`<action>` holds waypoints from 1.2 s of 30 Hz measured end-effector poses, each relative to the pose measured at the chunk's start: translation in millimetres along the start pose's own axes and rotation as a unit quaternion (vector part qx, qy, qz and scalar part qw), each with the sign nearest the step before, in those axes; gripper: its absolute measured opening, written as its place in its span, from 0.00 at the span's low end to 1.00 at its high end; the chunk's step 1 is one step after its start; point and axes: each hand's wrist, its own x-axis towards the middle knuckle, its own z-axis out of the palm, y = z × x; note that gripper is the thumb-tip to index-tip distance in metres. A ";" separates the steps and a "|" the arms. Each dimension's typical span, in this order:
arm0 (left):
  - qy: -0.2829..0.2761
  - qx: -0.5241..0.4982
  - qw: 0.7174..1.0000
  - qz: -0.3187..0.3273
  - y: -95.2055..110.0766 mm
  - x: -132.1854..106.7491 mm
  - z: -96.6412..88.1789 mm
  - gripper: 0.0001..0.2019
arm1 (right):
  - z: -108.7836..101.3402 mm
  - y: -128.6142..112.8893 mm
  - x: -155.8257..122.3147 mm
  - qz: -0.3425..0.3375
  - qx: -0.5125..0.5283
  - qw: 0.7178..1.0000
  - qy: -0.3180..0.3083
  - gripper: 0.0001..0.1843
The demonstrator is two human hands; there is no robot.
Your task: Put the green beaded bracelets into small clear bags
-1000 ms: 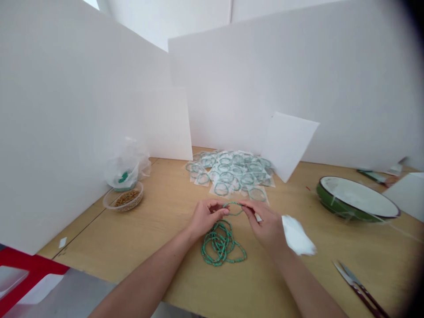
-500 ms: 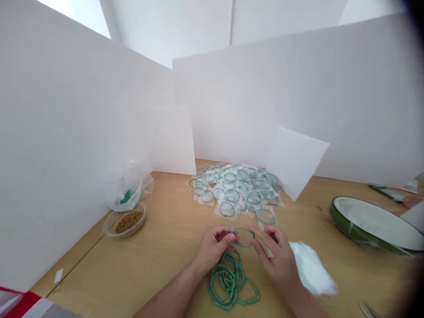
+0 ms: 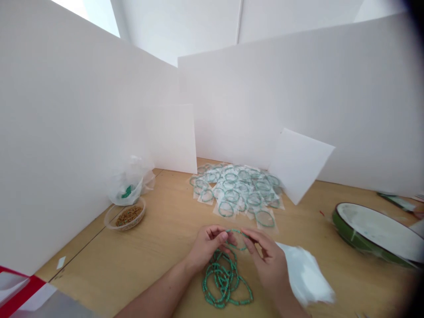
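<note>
The left hand [image 3: 208, 247] and right hand [image 3: 265, 260] hover close together over the wooden table [image 3: 159, 229], with a small turquoise bead bracelet [image 3: 236, 231] between them. The fingers of both hands are closed on it from either side, the left fingers [image 3: 228, 236] at its left edge and the right fingers [image 3: 247, 238] at its right, so neither hand is clearly nearer. The loop stands roughly upright, its widest span running side to side. A loose heap of turquoise bead strands [image 3: 221, 280] lies just below the hands at 6 o'clock, and bracelets in clear packets [image 3: 232, 190] spread out at 12 o'clock. A crumpled white plastic sheet [image 3: 306, 276] sits against the right hand at 4 o'clock. Open table lies at 9 o'clock, toward a plastic tub of brown seeds [image 3: 127, 216].
</note>
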 end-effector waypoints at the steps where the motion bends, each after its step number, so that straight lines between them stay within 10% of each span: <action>1: 0.000 0.002 1.000 0.002 0.2 -0.4 0.2 0.20 | 0.2 -0.9 0.6 0.018 0.013 1.000 0.003 0.10; 11: 0.122 0.027 0.990 0.057 2.9 9.2 -7.9 0.16 | 0.5 -7.9 2.1 0.054 0.042 0.997 -0.042 0.13; 19: 0.162 0.004 0.984 0.071 2.4 9.7 -6.4 0.15 | 4.1 -15.4 10.2 -0.050 -0.063 0.997 0.000 0.14; 36: 0.116 0.292 0.924 0.220 6.6 -4.0 -1.0 0.10 | 28.0 -47.9 19.6 -0.157 -0.193 0.968 -0.014 0.10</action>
